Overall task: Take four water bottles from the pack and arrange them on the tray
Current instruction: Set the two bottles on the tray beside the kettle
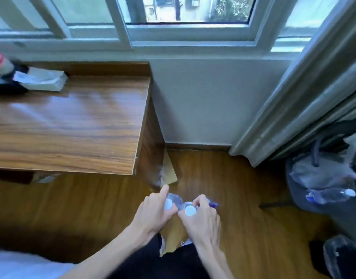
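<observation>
In the head view, low in the centre of the frame, we see the left hand (155, 210) curled around one white-capped water bottle (169, 203), forefinger stretched forward. Just beside it, the right hand (201, 215) pinches the neck of a second bottle (190, 210). Both bottles stand over the wooden floor (243, 198). The wooden desk (72, 121) fills the left side; another bottle (332, 195) lies at right.
</observation>
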`<state>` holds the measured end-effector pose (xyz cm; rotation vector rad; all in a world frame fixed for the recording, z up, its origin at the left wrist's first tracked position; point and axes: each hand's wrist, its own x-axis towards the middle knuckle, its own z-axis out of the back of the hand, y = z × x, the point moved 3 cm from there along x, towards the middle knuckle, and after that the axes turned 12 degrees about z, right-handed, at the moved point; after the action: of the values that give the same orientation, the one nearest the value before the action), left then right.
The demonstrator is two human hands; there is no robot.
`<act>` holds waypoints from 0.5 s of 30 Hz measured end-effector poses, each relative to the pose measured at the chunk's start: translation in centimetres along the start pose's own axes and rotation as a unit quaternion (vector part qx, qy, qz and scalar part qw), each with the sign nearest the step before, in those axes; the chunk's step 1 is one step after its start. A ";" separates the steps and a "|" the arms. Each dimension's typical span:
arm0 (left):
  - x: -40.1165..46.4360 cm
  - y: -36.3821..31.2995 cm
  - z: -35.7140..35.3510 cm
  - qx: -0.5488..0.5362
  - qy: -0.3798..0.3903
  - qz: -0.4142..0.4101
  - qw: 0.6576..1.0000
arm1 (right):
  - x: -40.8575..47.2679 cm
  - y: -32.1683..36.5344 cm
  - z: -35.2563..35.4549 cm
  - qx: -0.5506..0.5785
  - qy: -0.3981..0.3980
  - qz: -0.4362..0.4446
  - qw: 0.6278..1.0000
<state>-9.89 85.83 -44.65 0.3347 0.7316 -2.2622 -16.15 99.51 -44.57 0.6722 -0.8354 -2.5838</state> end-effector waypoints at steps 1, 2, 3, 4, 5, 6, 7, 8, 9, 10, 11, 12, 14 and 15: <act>-0.6 0.9 1.2 -0.008 -0.014 0.012 1.000 | -0.2 0.8 -0.9 0.002 0.005 0.029 1.000; -1.1 1.9 2.4 -0.016 -0.025 0.026 0.999 | -0.1 2.1 -1.1 -0.013 0.004 0.058 0.998; -1.7 3.0 3.5 -0.028 -0.030 0.042 0.998 | -0.1 3.6 -1.5 -0.023 -0.003 0.101 0.995; -2.1 4.1 4.5 -0.043 -0.033 0.057 0.997 | -0.3 5.4 -1.9 -0.027 0.007 0.131 0.991; -2.6 5.3 5.6 -0.055 -0.038 0.073 0.995 | -0.4 6.9 -2.7 -0.030 0.023 0.156 0.987; -3.0 6.6 6.7 -0.064 -0.046 0.088 0.993 | -0.3 8.6 -3.2 -0.031 0.034 0.175 0.983; -3.4 7.9 7.9 -0.074 -0.055 0.103 0.990 | -0.3 10.1 -3.9 -0.042 0.043 0.190 0.980; -3.7 9.2 9.2 -0.083 -0.066 0.114 0.988 | -0.2 11.8 -4.5 -0.041 0.052 0.202 0.977; -4.1 10.6 10.5 -0.091 -0.077 0.119 0.986 | -0.3 13.4 -5.2 -0.037 0.054 0.219 0.974; -4.4 12.0 11.8 -0.096 -0.090 0.123 0.984 | -0.3 15.2 -5.9 -0.033 0.059 0.230 0.971; -4.7 13.5 13.1 -0.102 -0.104 0.131 0.981 | -0.4 17.0 -6.7 -0.032 0.064 0.244 0.967; -5.1 15.0 14.4 -0.109 -0.116 0.139 0.977 | -0.4 18.8 -7.4 -0.034 0.068 0.259 0.963; -5.7 18.0 16.9 -0.127 -0.139 0.147 0.971 | -0.4 22.3 -9.0 -0.029 0.072 0.291 0.953; -5.9 19.4 18.1 -0.128 -0.156 0.148 0.968 | -0.5 24.1 -9.8 -0.022 0.071 0.311 0.948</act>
<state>7.66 67.23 -35.40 -0.0357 0.7410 -1.8542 -6.43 76.77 -36.54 0.4742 -0.7851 -1.9562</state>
